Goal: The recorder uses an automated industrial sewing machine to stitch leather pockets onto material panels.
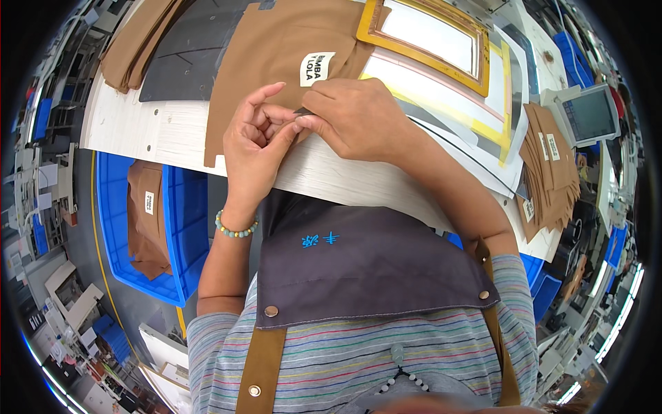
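Note:
Above the near edge of the table, my left hand (252, 134) and my right hand (358, 119) meet at the fingertips. Between them is a small dark piece (301, 111), mostly hidden, so its kind does not show. Thumb and forefinger of each hand are pinched at it; one finger of the left hand points up and away. Under and beyond my hands lies a brown fabric panel (265, 52) with a white label patch (317, 69) stitched or stuck on, just past the fingertips.
A yellow-edged printing frame (426, 41) lies at the back right over white sheets with yellow tape. Brown labelled panels (548, 162) are stacked at right beside a small monitor (589, 114). More brown fabric (131, 48) sits back left. Below left stands a blue crate (186, 228) holding brown panels.

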Motion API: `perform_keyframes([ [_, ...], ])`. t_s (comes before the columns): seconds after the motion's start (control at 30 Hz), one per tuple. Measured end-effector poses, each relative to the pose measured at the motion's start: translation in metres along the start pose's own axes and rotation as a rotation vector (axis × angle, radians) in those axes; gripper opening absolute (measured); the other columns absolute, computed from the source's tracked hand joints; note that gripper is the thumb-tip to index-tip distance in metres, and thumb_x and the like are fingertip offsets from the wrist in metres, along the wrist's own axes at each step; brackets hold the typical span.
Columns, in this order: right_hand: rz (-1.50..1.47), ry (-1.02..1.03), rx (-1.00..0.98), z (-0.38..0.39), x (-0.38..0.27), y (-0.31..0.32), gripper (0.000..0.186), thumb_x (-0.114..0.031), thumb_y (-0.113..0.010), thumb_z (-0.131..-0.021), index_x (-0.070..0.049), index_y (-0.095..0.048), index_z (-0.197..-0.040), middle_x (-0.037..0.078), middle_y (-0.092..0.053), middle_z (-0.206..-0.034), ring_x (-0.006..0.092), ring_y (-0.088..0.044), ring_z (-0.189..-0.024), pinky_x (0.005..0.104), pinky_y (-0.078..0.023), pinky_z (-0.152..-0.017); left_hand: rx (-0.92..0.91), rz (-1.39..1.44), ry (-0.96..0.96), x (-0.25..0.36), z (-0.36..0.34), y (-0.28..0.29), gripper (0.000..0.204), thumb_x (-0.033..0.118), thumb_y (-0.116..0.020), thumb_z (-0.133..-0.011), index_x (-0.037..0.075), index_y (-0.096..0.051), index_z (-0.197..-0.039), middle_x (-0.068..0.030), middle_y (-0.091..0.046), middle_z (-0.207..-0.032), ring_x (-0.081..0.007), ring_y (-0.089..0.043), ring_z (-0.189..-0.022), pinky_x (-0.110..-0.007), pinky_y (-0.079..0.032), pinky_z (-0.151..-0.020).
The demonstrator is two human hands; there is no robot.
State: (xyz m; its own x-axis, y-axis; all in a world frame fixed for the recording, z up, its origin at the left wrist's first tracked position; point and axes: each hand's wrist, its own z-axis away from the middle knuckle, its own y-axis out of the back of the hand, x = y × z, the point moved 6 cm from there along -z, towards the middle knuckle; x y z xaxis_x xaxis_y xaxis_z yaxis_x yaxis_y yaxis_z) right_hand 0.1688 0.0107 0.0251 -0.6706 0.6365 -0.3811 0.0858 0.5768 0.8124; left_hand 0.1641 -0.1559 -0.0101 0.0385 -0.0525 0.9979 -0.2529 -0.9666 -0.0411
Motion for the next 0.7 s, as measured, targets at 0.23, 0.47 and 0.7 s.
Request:
perform_keyframes([
  [0.23, 0.184, -0.404, 0.027, 0.019, 0.035, 0.122, 0.028, -0.028, -0.067, -0.103, 0.0, -0.067, -0.102, 0.02, -0.067, -0.091, 0.0413, -0.065, -0.085, 0.0451, -0.05, -0.075, 0.28, -1.057, -0.94, 0.059, 0.019, 0.033, 0.045, -0.007, -0.087, -0.08, 0.004, -0.075, -0.122, -0.005, -0.076, -0.092, -0.0235, -0.069, -0.079, -0.033, -0.054, -0.07],
  [0.47, 0.717, -1.113, -0.164, 0.195, 0.076, 0.245, 0.049, -0.041, -0.061, -0.108, 0.001, -0.07, -0.133, 0.027, -0.073, -0.124, 0.0443, -0.069, -0.116, 0.0452, -0.051, -0.103, -0.008, -1.206, -0.406, 0.057, 0.03, 0.105, 0.041, 0.022, -0.088, -0.084, 0.002, -0.076, -0.118, -0.0096, -0.073, -0.091, -0.031, -0.068, -0.087, -0.04, -0.054, -0.076],
  [0.7, 0.752, -1.252, 0.006, 0.326, 0.126, 0.248, 0.054, -0.047, -0.061, -0.107, 0.003, -0.069, -0.129, 0.029, -0.072, -0.117, 0.0436, -0.068, -0.113, 0.0468, -0.051, -0.101, 0.326, -1.135, -0.325, 0.016, 0.003, 0.158, 0.035, 0.021, -0.073, -0.1, 0.0, -0.073, -0.127, -0.0183, -0.071, -0.13, -0.0376, -0.063, -0.126, -0.044, -0.049, -0.109],
])
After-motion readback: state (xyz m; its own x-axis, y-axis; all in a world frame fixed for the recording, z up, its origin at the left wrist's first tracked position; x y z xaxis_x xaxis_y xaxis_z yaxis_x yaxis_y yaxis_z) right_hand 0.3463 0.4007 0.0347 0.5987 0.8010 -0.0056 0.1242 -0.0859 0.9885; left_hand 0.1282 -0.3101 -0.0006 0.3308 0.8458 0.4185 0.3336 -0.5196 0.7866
